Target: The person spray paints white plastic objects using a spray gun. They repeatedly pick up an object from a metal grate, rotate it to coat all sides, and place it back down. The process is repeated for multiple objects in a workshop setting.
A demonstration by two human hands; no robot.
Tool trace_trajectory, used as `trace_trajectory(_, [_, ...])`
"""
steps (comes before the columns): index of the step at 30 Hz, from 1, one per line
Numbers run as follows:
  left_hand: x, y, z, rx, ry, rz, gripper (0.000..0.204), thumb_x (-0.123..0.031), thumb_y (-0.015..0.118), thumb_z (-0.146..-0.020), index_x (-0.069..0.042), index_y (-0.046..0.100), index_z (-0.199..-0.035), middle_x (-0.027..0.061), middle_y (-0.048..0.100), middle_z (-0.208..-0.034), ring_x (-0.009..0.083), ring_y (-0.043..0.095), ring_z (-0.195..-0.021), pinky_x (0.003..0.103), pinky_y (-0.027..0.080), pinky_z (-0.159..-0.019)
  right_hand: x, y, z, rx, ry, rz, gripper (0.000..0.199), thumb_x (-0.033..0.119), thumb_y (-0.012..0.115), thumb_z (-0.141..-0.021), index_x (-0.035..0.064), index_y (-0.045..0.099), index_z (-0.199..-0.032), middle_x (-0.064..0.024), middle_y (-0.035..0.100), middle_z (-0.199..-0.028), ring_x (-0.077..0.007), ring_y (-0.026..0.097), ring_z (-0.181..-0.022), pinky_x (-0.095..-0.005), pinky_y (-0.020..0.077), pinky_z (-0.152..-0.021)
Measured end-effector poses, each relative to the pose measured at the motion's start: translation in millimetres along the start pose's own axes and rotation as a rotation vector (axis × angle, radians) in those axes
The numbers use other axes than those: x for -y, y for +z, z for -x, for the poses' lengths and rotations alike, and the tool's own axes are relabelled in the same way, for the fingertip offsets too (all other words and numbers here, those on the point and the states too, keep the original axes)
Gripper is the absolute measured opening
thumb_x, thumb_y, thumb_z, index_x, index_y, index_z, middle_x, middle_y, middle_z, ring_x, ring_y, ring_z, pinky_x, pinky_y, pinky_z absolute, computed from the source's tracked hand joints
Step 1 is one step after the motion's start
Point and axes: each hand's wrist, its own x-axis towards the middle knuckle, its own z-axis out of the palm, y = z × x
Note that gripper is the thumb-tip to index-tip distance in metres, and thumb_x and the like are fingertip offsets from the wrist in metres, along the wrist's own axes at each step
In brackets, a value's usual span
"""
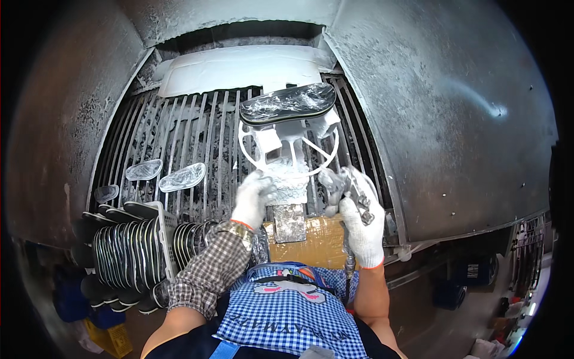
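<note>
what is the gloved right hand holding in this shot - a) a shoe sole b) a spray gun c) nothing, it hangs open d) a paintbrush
b: the right hand in a white glove is wrapped around the grip of a paint-crusted spray gun, its nozzle toward the wheel-shaped stand that carries a dark shoe sole, while the left hand rests at the stand's rim.

Dark shoe sole (289,103), glossy wet coating, lies flat across the top of a white paint-caked wheel stand (287,157), upper centre of frame, long axis running left-right, slightly tilted up at right. Spray gun (353,194), metal, paint-crusted, right of centre just below the stand, nozzle pointing up-left toward it, hose hanging down.
</note>
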Motion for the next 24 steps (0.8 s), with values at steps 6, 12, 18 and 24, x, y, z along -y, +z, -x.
trace_trajectory(6, [21,17,9,0.253,0.104,-0.054,0.030,-0.006,0.067,-0.093,-0.005,0.065,-0.122,0.0072,0.071,-0.110,0.0202,0.069,-0.095,0.038,0.058,-0.086,36,42,-18,0.214,-0.163,-0.110,0.068,0.000,0.067,-0.100,-0.0103,0.037,-0.160,-0.0210,0.053,-0.157,-0.0245,0.055,-0.141,-0.0375,0.0433,-0.118])
trace_trajectory(12, [10,31,7,0.242,-0.117,0.171,0.037,-0.002,0.057,-0.094,-0.001,0.060,-0.131,0.0121,0.069,-0.124,0.0273,0.070,-0.114,0.044,0.059,-0.097,26,52,-32,0.171,-0.216,-0.132,0.063,-0.001,0.066,-0.100,-0.0112,0.041,-0.158,-0.0214,0.058,-0.152,-0.0236,0.060,-0.136,-0.0352,0.0471,-0.114])
trace_trajectory(18, [3,36,13,0.226,-0.127,0.181,0.035,-0.006,0.057,-0.096,-0.002,0.061,-0.131,0.0135,0.071,-0.122,0.0314,0.070,-0.108,0.053,0.062,-0.087,17,48,-44,0.013,-0.210,0.015,0.055,0.007,0.061,-0.104,-0.0103,0.047,-0.155,-0.0167,0.067,-0.138,-0.0161,0.067,-0.116,-0.0311,0.0526,-0.102])
trace_trajectory(24, [6,31,5,0.239,-0.118,0.213,0.042,-0.001,0.054,-0.095,0.007,0.057,-0.136,0.0211,0.068,-0.130,0.0346,0.070,-0.115,0.052,0.060,-0.098,8,37,-48,-0.056,-0.139,-0.085,0.051,0.007,0.066,-0.104,-0.0077,0.051,-0.151,-0.0150,0.066,-0.134,-0.0145,0.069,-0.107,-0.0291,0.0576,-0.092])
